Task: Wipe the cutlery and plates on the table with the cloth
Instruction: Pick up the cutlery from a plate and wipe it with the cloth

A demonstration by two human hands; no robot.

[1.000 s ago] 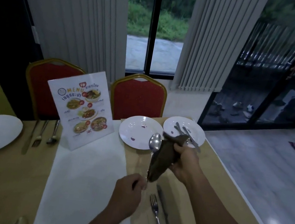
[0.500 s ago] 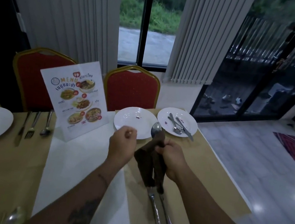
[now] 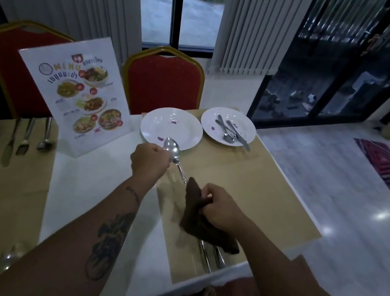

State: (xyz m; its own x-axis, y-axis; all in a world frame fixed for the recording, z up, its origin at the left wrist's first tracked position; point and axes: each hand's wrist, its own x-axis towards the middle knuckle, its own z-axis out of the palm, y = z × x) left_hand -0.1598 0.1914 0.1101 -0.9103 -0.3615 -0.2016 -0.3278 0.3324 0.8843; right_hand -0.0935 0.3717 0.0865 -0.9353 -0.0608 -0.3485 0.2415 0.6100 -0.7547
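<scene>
Brown cloth (image 3: 197, 225), gripped in right fingers (image 3: 206, 199), wraps the spoon (image 3: 172, 148) handle before the plate (image 3: 152, 125); left fingers (image 3: 163, 157) pinch its neck. Menu (image 3: 74, 91) stands left of the plate. Half a second ago the cloth sat up by the bowl.

The table (image 3: 258, 197) bears three white plates (image 3: 162, 121), a menu card (image 3: 76, 97), cutlery (image 3: 26, 137) — and a white runner (image 3: 73, 192).

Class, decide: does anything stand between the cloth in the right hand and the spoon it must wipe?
Nothing visible: the brown cloth in the right hand meets the spoon at its handle end; the left hand holds its neck.
</scene>
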